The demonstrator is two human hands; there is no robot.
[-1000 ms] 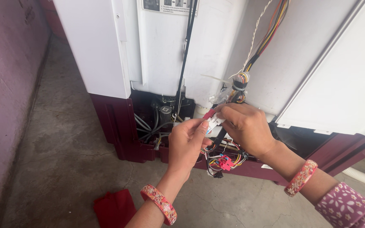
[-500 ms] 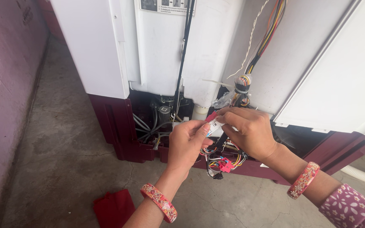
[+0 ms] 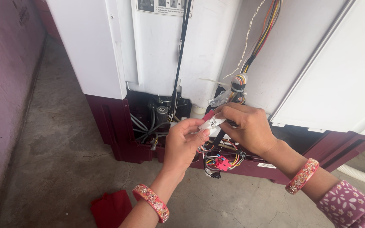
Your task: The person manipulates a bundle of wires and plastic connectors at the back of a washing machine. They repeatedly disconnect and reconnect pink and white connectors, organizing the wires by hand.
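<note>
My left hand (image 3: 183,143) and my right hand (image 3: 248,126) meet in front of the open back of a white washing machine (image 3: 161,50) with a maroon base. Between the fingertips of both hands is a small white plastic wire connector (image 3: 211,123) with a red piece beside it. A bundle of coloured wires (image 3: 260,40) runs down the white panel to a taped joint (image 3: 238,82) just above my right hand. Below the hands hangs a tangle of wires with a red connector (image 3: 221,162).
A red cloth (image 3: 110,207) lies on the concrete floor near my left forearm. A purple wall (image 3: 3,84) stands at the left. A white hose (image 3: 360,174) runs along the floor at the right. A black cable (image 3: 181,50) hangs into the machine's open compartment.
Both hands have come slightly lower and closer together on the white connector. The view has shifted a little.
</note>
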